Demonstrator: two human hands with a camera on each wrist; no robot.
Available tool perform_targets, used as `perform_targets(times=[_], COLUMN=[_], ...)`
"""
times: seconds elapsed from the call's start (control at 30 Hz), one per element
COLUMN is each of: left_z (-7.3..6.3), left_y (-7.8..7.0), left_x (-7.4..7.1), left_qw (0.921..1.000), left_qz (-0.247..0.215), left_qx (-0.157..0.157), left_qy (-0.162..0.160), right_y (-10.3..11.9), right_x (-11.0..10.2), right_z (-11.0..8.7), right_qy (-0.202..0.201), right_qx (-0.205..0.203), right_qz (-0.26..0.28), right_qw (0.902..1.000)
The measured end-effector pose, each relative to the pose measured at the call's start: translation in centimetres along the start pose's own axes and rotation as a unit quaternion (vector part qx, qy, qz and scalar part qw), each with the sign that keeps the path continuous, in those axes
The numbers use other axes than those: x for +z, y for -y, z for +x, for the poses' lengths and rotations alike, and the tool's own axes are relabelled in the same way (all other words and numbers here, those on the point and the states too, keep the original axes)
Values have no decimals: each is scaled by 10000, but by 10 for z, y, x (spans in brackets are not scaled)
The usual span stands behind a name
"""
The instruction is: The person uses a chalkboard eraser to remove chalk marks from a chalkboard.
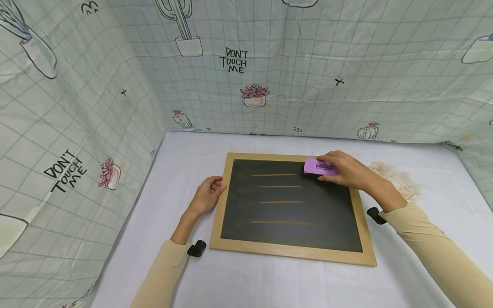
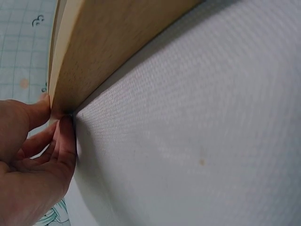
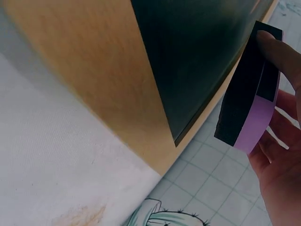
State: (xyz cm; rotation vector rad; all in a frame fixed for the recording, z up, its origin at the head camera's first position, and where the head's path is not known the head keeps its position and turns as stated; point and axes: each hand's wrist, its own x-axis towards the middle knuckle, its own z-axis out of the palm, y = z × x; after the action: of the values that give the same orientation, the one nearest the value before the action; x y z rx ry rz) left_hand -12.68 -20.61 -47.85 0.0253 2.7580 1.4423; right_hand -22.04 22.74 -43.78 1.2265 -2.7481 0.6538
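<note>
A wood-framed chalkboard (image 1: pixel 285 231) lies on the white table, with several orange-brown chalk lines (image 1: pixel 282 202) across its dark surface. My right hand (image 1: pixel 348 169) grips a purple chalkboard eraser (image 1: pixel 316 166) over the board's upper right part. In the right wrist view, the thumb lies along the black felt of the eraser (image 3: pixel 247 84), and the felt side is tilted into sight. At the left side of the frame, my left hand (image 1: pixel 208 194) holds the wooden edge (image 2: pixel 70 70). Its fingers are bent against the frame's outer side, low by the tabletop.
A brownish powder smudge (image 1: pixel 396 179) marks the white tablecloth (image 1: pixel 285 282) right of the board. Black wrist devices (image 1: pixel 197 248) sit at both sleeve cuffs. Grid-patterned curtains (image 1: pixel 308 85) with cactus drawings enclose the table at the back and sides.
</note>
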Motion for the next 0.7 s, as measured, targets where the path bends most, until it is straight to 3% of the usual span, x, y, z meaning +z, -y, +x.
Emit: perform_targets(times=[0.13, 0.5, 0.7], left_z=[-1, -1, -1], left_y=[-3, -4, -2], left_x=[0, 3, 0], left_qw=[10000, 9999, 9998], left_qz=[44, 45, 43], left_qx=[-43, -112, -183], left_qy=[28, 50, 57], right_y=[3, 4, 6], right_x=[3, 14, 17], right_z=[3, 8, 12], right_qy=[185, 374, 517], right_qx=[117, -35, 231], right_qz=[125, 289, 248], right_qw=[9997, 9989, 9981])
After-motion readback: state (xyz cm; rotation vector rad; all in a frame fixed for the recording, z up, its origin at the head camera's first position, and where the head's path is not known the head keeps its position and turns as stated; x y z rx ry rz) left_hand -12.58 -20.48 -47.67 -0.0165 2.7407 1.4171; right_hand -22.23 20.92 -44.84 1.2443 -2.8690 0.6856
